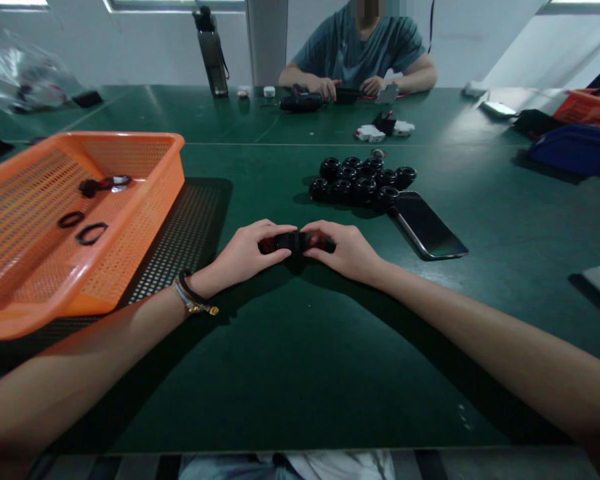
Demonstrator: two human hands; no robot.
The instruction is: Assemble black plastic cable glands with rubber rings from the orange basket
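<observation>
Between my two hands, just above the green table (300,360), is a small black cylindrical part (294,241) with a ridged middle. My left hand (253,250) grips its left end between thumb and fingers. From the other side, my right hand (343,248) pinches the right end. The fingers cover both ends of the part. Beyond my right hand stands a cluster of several shiny black ring-topped parts (365,189). A dark-screened phone (427,225) lies beside them, its upper corner touching or close to the nearest one.
An orange perforated basket (150,230) on the left holds two black rings and a short cable (105,184). Across the table sits a person (360,53) near a black power tool (301,100). A bottle (213,57) stands far back; a blue bin (567,148) is at right.
</observation>
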